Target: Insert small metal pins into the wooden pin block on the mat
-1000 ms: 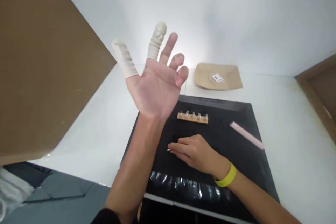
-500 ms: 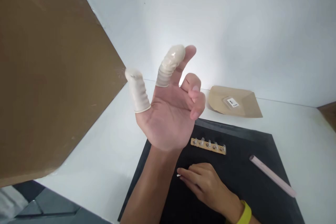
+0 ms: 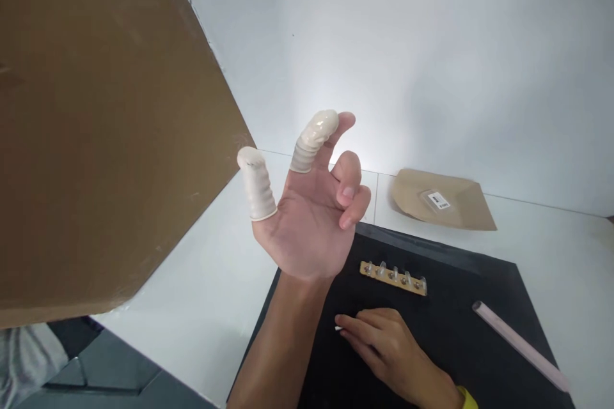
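Note:
My left hand [image 3: 309,217] is raised palm up above the black mat [image 3: 455,332], holding nothing. White rubber finger cots cover its thumb [image 3: 256,182] and index finger [image 3: 311,137]; the ring and little fingers curl inward. My right hand [image 3: 384,348] rests on the mat, fingers together, pinching a tiny white item [image 3: 338,328] at the fingertips. A yellow band shows at its wrist [image 3: 467,398]. A small tan strip with several clear clips [image 3: 393,277] lies on the mat just beyond the right hand.
A pale pink stick [image 3: 520,345] lies at the mat's right edge. A brown paper envelope with a small labelled bag [image 3: 444,201] sits on the white table [image 3: 206,307] at the back. A large brown board [image 3: 96,128] fills the left side. A white wall stands behind.
My left hand has dropped lower and curled its ring and little fingers. The view has tilted upward, so the mat and right hand sit lower in frame. The right hand stays put.

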A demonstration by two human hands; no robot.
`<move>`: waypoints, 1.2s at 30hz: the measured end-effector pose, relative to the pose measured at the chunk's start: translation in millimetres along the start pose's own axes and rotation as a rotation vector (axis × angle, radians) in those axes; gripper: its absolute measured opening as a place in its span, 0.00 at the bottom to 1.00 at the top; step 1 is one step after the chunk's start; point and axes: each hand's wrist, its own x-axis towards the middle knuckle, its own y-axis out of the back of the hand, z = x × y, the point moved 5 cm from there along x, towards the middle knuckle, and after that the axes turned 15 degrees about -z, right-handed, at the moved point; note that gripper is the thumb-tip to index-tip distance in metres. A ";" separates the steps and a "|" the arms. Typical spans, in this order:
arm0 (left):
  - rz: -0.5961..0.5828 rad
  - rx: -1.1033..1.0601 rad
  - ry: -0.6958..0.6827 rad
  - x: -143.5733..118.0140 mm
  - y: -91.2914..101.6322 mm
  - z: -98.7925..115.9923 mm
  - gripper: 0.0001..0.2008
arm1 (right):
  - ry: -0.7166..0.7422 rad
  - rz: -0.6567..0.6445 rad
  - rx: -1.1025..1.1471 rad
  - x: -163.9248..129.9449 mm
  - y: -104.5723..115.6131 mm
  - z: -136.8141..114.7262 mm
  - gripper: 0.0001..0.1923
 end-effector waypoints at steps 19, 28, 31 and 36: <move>-0.192 -0.226 0.024 -4.6 -39.3 0.1 0.40 | 0.291 0.894 1.232 43.6 191.8 -64.1 0.02; -0.252 -0.300 0.104 -9.7 -42.8 8.4 0.33 | 0.396 0.767 1.077 70.1 193.3 -86.7 0.12; -0.241 -0.321 0.120 -10.4 -44.2 11.0 0.33 | 0.423 0.741 1.131 72.2 191.6 -84.3 0.11; -0.247 -0.358 0.142 -12.7 -44.4 10.4 0.33 | 0.514 0.702 1.232 73.3 188.6 -85.7 0.08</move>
